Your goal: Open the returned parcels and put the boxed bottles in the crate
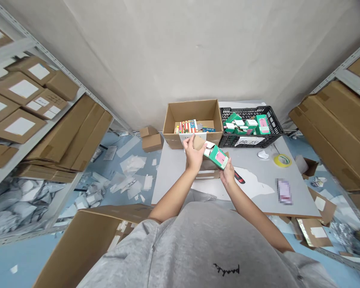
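Note:
My right hand (pixel 228 174) grips the lower end of a small green box with a pink panel (pixel 219 157). The box's white-lined open end points up and left, towards my left hand (pixel 194 154). That hand is shut on a tan card piece (pixel 199 143), with a white card (pixel 192 139) showing behind it. Just beyond the hands stands an open cardboard carton (pixel 192 112) holding colourful printed packages (pixel 188 127). A black plastic crate (pixel 252 120) of similar green boxes sits to its right.
Both hands are above a grey table (pixel 273 192) holding flat cardboard, a black-and-red utility knife (pixel 239 177), and yellow tape (pixel 282 161). Shelves of cartons (pixel 333 128) flank the table. A large open carton (pixel 84 244) stands near me, and paper scraps litter the floor (pixel 129 172).

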Demonstrator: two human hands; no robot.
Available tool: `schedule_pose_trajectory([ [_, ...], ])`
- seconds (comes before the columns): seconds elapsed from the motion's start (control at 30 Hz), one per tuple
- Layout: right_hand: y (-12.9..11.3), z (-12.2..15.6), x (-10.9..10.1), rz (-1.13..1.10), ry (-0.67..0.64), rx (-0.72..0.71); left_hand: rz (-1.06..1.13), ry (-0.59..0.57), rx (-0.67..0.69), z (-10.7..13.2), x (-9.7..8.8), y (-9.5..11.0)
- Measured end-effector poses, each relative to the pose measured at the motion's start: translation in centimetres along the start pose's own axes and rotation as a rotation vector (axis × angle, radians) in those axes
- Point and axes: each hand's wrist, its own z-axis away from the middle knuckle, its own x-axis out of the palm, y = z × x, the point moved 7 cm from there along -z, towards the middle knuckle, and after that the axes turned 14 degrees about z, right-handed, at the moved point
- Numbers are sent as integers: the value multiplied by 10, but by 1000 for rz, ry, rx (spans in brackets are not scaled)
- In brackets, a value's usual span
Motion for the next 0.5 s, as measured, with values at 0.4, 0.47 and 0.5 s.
schedule_pose_trajectory([
  [0.4,-7,2,1,25,15,-20,111,-587,169,9,22,23],
  [0.47,-8,1,1,18,7,-27,115,-600,165,9,23,23],
  [0.5,-9,1,2,15,3,-30,115,-594,153,8,23,22],
])
